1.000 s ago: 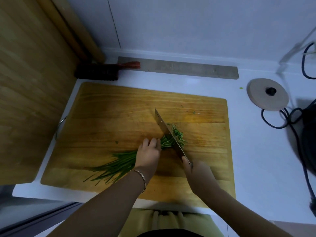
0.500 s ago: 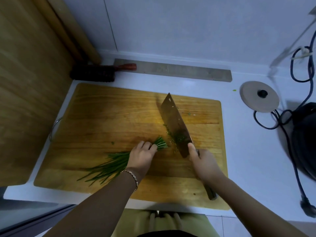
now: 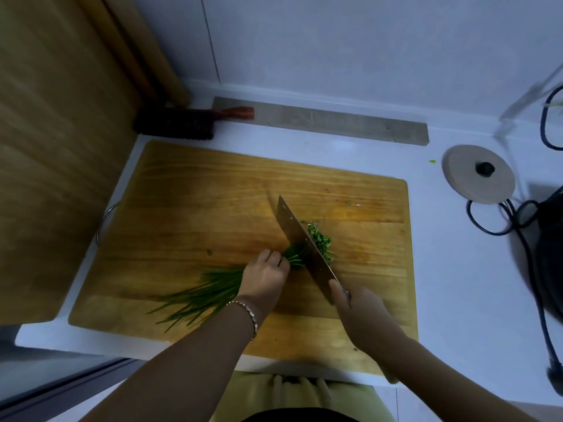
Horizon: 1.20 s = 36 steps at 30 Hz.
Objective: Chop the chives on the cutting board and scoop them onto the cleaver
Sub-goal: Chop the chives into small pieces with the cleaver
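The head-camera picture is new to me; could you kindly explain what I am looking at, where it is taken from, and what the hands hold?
There is no machine here: a person works with two bare hands, and the camera sits on their head, looking forward and down. On the white counter lies a wooden cutting board. The left hand presses down a bundle of chives. The right hand grips a cleaver, its blade meeting the bundle's cut end. A small heap of chopped pieces lies just right of the blade. Behind the board lie a dark brush and a grey strip; to the right, a round lid and black cables.
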{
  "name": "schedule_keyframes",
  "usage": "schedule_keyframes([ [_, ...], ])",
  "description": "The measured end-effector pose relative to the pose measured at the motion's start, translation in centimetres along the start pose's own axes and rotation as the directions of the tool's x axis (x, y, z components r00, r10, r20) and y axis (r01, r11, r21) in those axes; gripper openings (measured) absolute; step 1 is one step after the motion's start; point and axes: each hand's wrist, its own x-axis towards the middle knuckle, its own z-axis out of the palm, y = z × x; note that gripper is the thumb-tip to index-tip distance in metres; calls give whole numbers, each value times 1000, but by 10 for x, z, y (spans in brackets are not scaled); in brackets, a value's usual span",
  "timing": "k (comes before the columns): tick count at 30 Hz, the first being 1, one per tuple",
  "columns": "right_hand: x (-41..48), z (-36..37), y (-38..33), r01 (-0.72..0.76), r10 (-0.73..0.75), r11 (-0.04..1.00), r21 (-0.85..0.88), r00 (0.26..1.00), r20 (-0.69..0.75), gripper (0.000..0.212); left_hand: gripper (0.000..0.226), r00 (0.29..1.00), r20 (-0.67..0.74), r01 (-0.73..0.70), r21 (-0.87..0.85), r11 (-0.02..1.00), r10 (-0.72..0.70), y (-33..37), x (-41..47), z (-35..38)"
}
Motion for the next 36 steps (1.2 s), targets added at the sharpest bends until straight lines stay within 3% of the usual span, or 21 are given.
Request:
schedule_keyframes([
  [4,13,10,-5,36,-38,997,-67,999,-38,46,35,1000,7,-19,17,1000,19,0,-1,-1],
  [14,3,14,13,30,-29,999,18,999,-39,43,48,999,46,-32,120,992,26,2,-11,3],
  [23,15,-1,0,1,21,972,237,995,-93,49,62,997,71,40,61,997,-44,-3,-16,6],
  [31,-1,-3,-4,68,-66,997,30,997,-47,54,52,994,70,87,6,996,-88,3,-16,3],
  [36,2,6,-6,55,-57,997,-57,998,-39,46,63,998,52,30,27,999,-31,1,-14,0],
])
